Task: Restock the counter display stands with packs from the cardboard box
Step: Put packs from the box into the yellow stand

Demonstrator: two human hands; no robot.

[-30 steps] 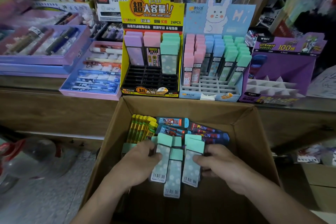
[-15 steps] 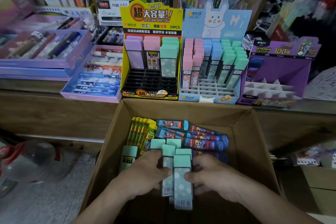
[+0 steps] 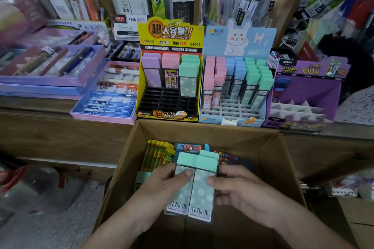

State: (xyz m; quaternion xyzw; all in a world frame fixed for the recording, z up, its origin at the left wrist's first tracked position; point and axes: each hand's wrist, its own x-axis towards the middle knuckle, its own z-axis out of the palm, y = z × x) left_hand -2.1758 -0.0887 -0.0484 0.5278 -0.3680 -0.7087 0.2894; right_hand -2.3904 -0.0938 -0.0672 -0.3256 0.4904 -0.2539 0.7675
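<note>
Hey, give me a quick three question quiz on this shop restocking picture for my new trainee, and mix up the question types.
1. True or false: the left hand and right hand together hold the mint-capped packs over the cardboard box.
2. In the yellow stand, which column shows mint caps? A left, B middle, C right.
3. Fill in: the rabbit stand sits ___ the yellow stand and the purple stand.
Key: 1 true; 2 C; 3 between.
</note>
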